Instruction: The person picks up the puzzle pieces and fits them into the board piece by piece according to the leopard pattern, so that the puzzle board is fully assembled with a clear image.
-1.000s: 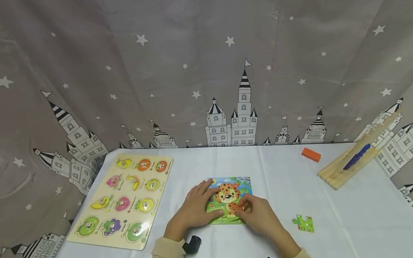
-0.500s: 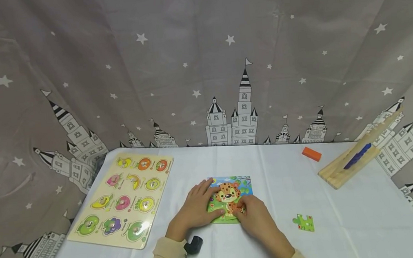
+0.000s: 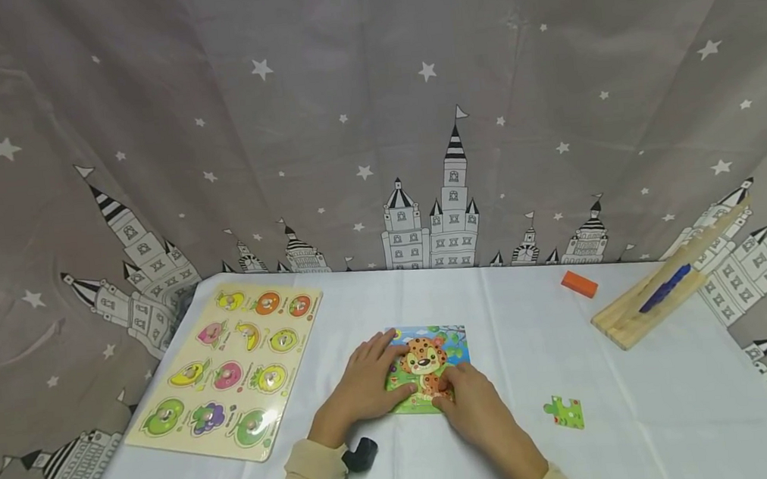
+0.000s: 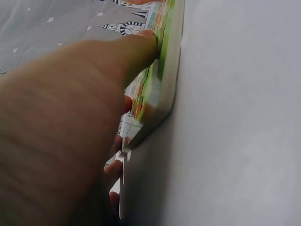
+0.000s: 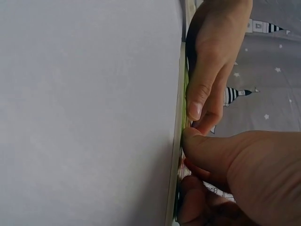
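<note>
A small square jigsaw puzzle (image 3: 450, 340) with a spotted leopard cub lies on the white table. My left hand (image 3: 367, 382) rests over its left side, fingers extended and thumb on the lower part. At the lower right, my right hand (image 3: 476, 406) holds a puzzle piece between thumb and curled fingers, low against the picture; the hand hides most of that piece. In the right wrist view the right thumb (image 5: 202, 146) presses on the puzzle's near border, just beside the left thumb (image 5: 195, 110). A loose green puzzle piece (image 3: 566, 412) lies to the right.
A wooden fruit peg board (image 3: 231, 374) lies on the left of the table. Toward the back right are an orange block (image 3: 579, 284) and a wooden stand (image 3: 626, 321) with a blue strip. A grey castle-print curtain (image 3: 318, 123) hangs behind the table.
The right hand has shifted slightly left and in toward the puzzle, and the piece under its fingers now sits flatter. My left hand has stayed in place.
</note>
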The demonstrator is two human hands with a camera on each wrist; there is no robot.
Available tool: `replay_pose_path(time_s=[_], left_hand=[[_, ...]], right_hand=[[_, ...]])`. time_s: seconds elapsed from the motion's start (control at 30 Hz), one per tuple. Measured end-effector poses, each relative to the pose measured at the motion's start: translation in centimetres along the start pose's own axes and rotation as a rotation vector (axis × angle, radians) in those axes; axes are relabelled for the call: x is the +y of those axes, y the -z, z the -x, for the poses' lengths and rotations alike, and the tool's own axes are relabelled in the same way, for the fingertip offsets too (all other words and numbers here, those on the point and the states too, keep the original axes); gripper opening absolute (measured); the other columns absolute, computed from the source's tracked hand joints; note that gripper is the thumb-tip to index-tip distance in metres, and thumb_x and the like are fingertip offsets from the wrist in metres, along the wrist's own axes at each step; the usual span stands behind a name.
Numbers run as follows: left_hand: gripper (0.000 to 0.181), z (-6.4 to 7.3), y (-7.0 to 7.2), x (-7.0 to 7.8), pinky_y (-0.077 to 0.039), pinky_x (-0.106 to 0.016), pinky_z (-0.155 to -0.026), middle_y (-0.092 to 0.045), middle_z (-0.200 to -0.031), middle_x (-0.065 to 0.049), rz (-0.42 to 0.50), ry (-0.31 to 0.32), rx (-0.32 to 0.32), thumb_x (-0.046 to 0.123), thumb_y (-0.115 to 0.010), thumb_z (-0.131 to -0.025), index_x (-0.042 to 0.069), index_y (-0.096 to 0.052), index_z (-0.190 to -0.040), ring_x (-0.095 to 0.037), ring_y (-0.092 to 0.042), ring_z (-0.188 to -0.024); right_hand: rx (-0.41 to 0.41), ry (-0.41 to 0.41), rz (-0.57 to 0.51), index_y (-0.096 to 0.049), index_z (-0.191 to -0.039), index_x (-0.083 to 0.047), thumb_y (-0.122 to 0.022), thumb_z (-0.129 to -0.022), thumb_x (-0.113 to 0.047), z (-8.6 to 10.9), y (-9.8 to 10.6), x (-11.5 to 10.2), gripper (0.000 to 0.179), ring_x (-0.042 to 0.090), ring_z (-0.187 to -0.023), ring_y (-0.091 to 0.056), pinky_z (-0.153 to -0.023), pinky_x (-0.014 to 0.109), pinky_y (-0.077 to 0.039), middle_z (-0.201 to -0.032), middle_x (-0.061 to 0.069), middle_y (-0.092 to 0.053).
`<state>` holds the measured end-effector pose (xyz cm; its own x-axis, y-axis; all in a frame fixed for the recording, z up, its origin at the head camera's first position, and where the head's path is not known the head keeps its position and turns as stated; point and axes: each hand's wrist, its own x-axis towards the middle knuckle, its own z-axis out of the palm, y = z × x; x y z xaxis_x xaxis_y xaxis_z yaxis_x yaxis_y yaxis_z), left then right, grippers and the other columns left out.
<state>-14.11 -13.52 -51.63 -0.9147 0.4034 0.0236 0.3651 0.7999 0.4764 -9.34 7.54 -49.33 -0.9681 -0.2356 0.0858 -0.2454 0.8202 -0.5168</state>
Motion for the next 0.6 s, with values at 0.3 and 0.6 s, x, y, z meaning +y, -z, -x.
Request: replay_pose_path(time_s=[0.3, 0.6], left_hand=[[0.064, 0.1, 0.1, 0.4, -0.021, -0.058, -0.127, -0.033, -0.166, -0.01, 0.003, 0.018, 0.004, 0.049, -0.068, -0.091, 0.021, -0.052, -0.146, -0.037, -0.026, -0.155], [0.067, 0.1, 0.1, 0.5, -0.021, -0.058, -0.127, -0.031, -0.167, -0.01, -0.025, 0.019, 0.001, 0.053, -0.065, -0.091, 0.021, -0.051, -0.147, -0.037, -0.025, -0.156]], right_hand=[[-0.003, 0.036, -0.022, -0.063, -0.073, -0.015, -0.082, -0.083, -0.015, -0.1, 0.0, 0.3, 0.021, 0.007, -0.066, -0.042, -0.057, 0.019, -0.034, -0.075, -0.006, -0.049], [-0.085, 0.058, -0.108, -0.073, -0.091, -0.015, -0.081, -0.086, -0.017, 0.1, 1.1, 1.9, 0.009, 0.004, -0.067, -0.045, -0.057, 0.019, -0.04, -0.082, -0.007, -0.059]])
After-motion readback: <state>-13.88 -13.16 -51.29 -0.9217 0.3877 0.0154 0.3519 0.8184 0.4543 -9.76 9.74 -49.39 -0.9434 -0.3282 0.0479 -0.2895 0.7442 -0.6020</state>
